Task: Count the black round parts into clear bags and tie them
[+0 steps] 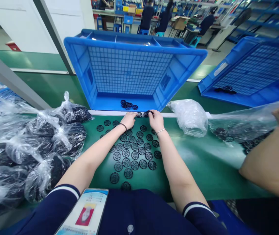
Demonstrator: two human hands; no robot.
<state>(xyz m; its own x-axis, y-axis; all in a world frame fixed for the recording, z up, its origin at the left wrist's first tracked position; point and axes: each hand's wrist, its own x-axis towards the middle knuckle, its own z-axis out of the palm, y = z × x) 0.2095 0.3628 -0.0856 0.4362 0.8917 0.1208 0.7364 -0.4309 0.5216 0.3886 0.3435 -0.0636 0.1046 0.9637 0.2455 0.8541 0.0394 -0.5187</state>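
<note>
Many round black spoked parts lie spread flat on the green table between my forearms. My left hand is at the front edge of the large blue crate, its fingertips against a black ring. Just to its right, my right hand has its fingers closed on a few black parts. A small pile of the same parts rests inside the crate, just beyond both hands.
Knotted clear bags of black parts crowd the left side. A crumpled clear bag lies right of my right hand. Farther right, another person's arm holds a plastic bag, near a second blue crate.
</note>
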